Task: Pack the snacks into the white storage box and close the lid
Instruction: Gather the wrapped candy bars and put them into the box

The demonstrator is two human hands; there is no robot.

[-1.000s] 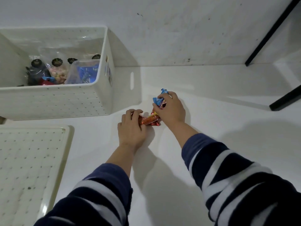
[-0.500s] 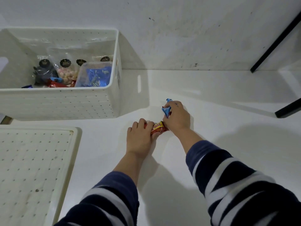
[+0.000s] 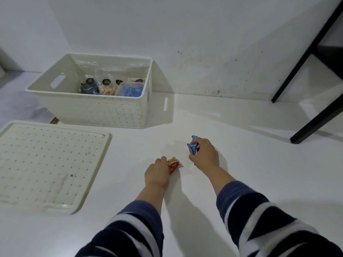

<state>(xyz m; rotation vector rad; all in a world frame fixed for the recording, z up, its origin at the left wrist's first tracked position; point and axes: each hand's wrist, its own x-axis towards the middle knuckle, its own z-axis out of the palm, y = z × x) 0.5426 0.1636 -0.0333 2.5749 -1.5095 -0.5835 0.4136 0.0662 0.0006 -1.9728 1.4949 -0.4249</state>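
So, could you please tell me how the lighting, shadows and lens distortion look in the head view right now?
Head view: dim, cool light; the white storage box casts a hard shadow to its right, pierced by a bright slot; soft shadows trail the left hand and right hand; wide-angle bending bows the lid; the sleeves look soft.

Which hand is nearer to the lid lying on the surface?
Left. The left hand, gripping a red snack packet, sits just right of the lid; the right hand, holding a blue packet, is farther right.
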